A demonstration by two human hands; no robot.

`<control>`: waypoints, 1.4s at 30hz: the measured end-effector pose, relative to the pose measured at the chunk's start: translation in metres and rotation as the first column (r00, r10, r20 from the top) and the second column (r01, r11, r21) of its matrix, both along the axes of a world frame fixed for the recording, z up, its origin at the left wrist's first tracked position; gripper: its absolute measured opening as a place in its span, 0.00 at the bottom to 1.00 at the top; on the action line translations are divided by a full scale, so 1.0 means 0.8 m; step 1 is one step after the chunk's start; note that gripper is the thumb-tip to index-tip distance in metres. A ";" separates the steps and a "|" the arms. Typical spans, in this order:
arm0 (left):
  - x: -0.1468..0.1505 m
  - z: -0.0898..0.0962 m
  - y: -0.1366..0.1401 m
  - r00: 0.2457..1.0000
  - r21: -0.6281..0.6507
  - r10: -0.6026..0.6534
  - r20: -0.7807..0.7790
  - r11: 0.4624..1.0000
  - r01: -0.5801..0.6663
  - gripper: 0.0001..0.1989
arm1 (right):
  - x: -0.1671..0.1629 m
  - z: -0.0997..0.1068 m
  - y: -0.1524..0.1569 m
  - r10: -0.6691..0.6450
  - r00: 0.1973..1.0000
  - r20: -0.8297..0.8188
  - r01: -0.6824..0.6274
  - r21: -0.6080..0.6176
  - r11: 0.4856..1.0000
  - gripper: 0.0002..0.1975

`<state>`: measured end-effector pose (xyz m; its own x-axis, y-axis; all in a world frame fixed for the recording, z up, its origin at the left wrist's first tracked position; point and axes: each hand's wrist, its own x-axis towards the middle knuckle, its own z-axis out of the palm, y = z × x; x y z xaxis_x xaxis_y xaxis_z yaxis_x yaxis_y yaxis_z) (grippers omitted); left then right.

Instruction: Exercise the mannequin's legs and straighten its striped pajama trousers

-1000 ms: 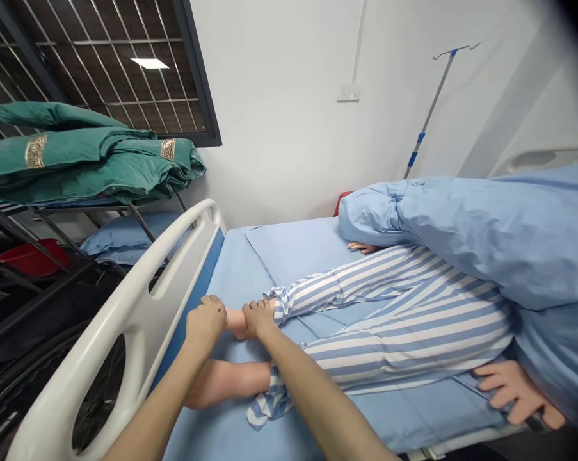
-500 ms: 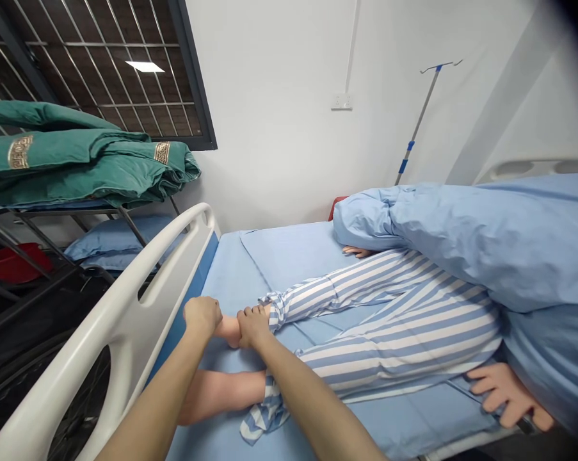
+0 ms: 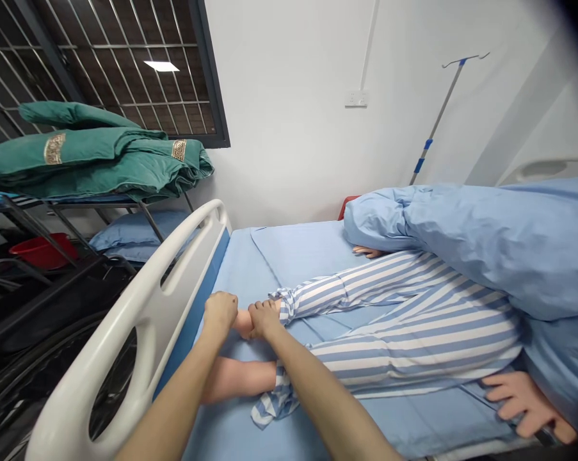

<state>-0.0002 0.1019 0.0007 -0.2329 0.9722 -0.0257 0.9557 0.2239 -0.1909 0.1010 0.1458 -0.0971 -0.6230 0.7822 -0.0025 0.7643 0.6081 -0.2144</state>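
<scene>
A figure that looks like a care manikin lies on the bed in blue-and-white striped trousers (image 3: pixel 389 349). My left hand (image 3: pixel 221 310) is closed around the foot end of its far leg, and that foot is mostly hidden behind my fingers. Just right of it, my right hand (image 3: pixel 265 318) wraps over the ankle (image 3: pixel 243 323) of the same leg, below the trouser cuff. The near lower leg (image 3: pixel 243 378) rests on the sheet under my forearms, untouched by my fingers. A blue quilt (image 3: pixel 481 243) covers the upper body, with one manikin hand (image 3: pixel 529 403) showing at its edge.
The bed's white footboard (image 3: pixel 125 307) rises close to my left arm. Beyond it stand a rack with folded green covers (image 3: pixel 101 160), a red basin (image 3: pixel 43 250) and a wheelchair wheel (image 3: pixel 15 378). An IV pole (image 3: pixel 435 125) stands by the wall.
The view has shifted a little to the left, so everything appears further right. Both hands keep their hold on the far foot and ankle.
</scene>
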 end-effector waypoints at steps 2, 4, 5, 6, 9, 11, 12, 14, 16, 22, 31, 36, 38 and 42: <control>0.001 0.002 -0.006 0.999 0.036 0.009 -0.039 0.999 -0.008 0.19 | 0.000 -0.001 0.000 -0.001 1.000 -0.005 0.001 0.004 1.000 0.37; 0.003 0.003 -0.011 0.997 0.068 0.020 -0.075 0.998 -0.015 0.19 | 0.000 -0.002 -0.001 -0.002 1.000 -0.008 0.002 0.012 1.000 0.37; 0.004 0.003 -0.014 0.996 0.080 0.025 -0.086 0.997 -0.018 0.19 | 0.000 -0.003 -0.001 -0.003 1.000 -0.012 0.004 0.020 1.000 0.36; 0.005 0.003 -0.018 0.995 0.089 0.032 -0.096 0.996 -0.023 0.20 | 0.000 -0.002 -0.001 -0.005 1.000 -0.015 0.006 0.026 1.000 0.36; 0.005 0.004 -0.029 0.990 0.141 0.071 -0.121 0.989 -0.053 0.21 | 0.001 -0.001 -0.003 -0.010 1.000 -0.016 0.010 0.026 1.000 0.36; 0.003 0.005 -0.033 0.989 0.152 0.091 -0.119 0.986 -0.073 0.21 | 0.003 -0.001 -0.003 -0.005 1.000 -0.018 0.005 0.035 0.999 0.34; 0.002 0.007 -0.033 0.989 0.138 0.094 -0.112 0.987 -0.078 0.21 | 0.003 -0.001 -0.003 -0.001 1.000 -0.021 0.002 0.044 0.999 0.33; -0.001 0.010 -0.028 0.991 0.082 0.090 -0.094 0.993 -0.082 0.20 | 0.004 -0.003 -0.003 0.004 1.000 -0.024 -0.003 0.061 0.998 0.30; -0.004 0.014 -0.018 0.992 0.033 0.092 -0.082 0.995 -0.089 0.19 | 0.004 -0.004 -0.003 0.007 1.000 -0.015 -0.006 0.064 0.998 0.30; -0.002 0.016 0.009 0.992 -0.070 0.116 -0.056 0.990 -0.120 0.16 | 0.003 -0.002 -0.002 0.007 1.000 0.012 -0.008 0.043 0.999 0.32; 0.013 0.000 0.006 0.994 0.004 0.091 -0.057 0.996 -0.091 0.17 | 0.005 0.000 -0.002 0.012 1.000 0.028 -0.013 0.051 0.999 0.32; 0.015 -0.002 -0.001 0.995 0.066 0.084 -0.054 0.995 -0.080 0.17 | 0.006 -0.002 -0.002 0.018 1.000 0.023 -0.020 0.066 0.998 0.31; 0.014 -0.002 -0.005 0.996 0.085 0.072 -0.054 0.994 -0.067 0.17 | 0.005 -0.002 -0.001 0.020 1.000 0.022 -0.022 0.064 0.998 0.31; 0.012 -0.006 -0.014 0.998 0.143 0.034 -0.056 0.989 -0.026 0.17 | 0.005 0.001 -0.002 0.024 0.999 0.031 -0.025 0.039 0.999 0.32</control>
